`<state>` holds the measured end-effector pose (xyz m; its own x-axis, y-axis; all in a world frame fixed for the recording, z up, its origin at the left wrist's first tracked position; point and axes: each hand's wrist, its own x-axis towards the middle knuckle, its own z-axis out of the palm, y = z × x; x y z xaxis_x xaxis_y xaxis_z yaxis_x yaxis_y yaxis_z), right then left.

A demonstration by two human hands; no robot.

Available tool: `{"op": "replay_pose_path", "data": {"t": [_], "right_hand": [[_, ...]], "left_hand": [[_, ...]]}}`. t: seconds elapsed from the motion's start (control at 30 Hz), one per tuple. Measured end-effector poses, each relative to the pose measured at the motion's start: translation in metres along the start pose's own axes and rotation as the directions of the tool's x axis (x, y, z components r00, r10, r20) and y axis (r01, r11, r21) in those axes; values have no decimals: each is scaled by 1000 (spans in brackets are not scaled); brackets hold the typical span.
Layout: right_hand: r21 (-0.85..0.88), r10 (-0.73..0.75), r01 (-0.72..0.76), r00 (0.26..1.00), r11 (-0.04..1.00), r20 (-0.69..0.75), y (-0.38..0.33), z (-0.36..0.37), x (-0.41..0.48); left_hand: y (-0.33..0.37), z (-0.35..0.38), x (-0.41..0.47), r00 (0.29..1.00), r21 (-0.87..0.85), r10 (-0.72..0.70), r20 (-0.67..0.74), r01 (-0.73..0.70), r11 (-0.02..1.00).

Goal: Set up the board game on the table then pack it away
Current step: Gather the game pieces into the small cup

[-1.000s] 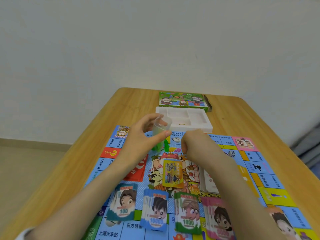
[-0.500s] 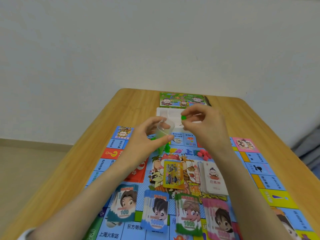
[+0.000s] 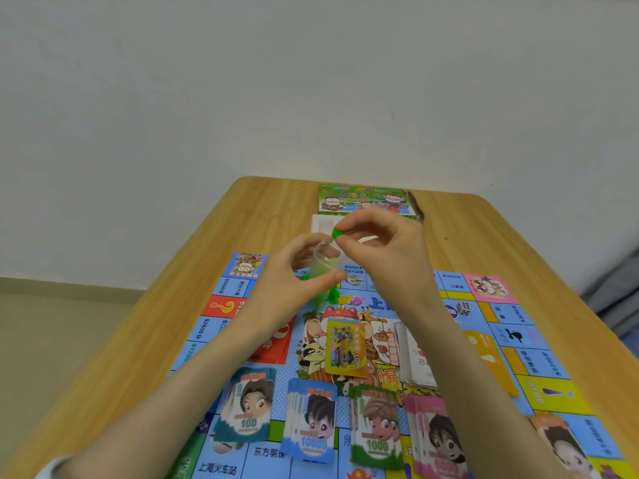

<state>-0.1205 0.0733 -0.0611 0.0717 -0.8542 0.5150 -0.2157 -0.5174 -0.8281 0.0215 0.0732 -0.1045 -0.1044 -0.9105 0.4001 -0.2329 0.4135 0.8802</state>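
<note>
While the left hand (image 3: pixel 287 271) curls its thumb and fingers round a small clear plastic cup (image 3: pixel 323 261) at the centre of the frame, the right hand (image 3: pixel 383 250) pinches a small green plastic piece (image 3: pixel 336 232) between thumb and forefinger, right at the cup's rim. The cup is tilted, its mouth toward the upper right, and a green tint shows through its wall. The right hand's other fingers are loosely curled and hold nothing.

Both hands are raised above the far part of a colourful printed game board (image 3: pixel 539 364), which covers most of the light wooden table (image 3: pixel 262 216). Just below the left hand, other loose green plastic pieces (image 3: pixel 332 297) lie on the board.

Behind the hands, toward the upper middle, a white moulded plastic tray (image 3: pixel 320 223) is mostly hidden. Beyond it a green illustrated game box (image 3: pixel 363 198) lies near the table's far edge.

Along the bottom of the frame four stacks of paper money lie side by side: a teal stack marked 100 (image 3: pixel 247 409), a blue stack marked 10000 (image 3: pixel 311 423), a green stack marked 1000 (image 3: pixel 375 430) and a pink stack (image 3: pixel 435 440) partly under the right forearm. Above them, at the board's middle, sits a yellow card deck (image 3: pixel 344 347). A white card deck (image 3: pixel 415 357) lies just to its right, also partly covered by that forearm. A white die (image 3: pixel 463 308) rests on the board right of centre.
</note>
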Motion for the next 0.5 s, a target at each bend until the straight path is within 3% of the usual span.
{"op": "replay_pose_path", "data": {"t": [0.13,0.3,0.4,0.5], "right_hand": [[-116,-14,17,1000,993,28,5,1,0],[-148,34,-46,996,988,-86,13,-1,3],[-422,236,-165,964,891,120,24,-2,4],[-669,375,-28,846,742,381,31,6,-3]], "left_hand": [[0,0,1,1000,-6,-6,-20,6,1000],[2,-4,1,995,-81,-32,-95,24,996],[3,-8,4,983,-146,-59,-176,34,989],[4,-9,5,976,-193,-70,-204,30,981]]}}
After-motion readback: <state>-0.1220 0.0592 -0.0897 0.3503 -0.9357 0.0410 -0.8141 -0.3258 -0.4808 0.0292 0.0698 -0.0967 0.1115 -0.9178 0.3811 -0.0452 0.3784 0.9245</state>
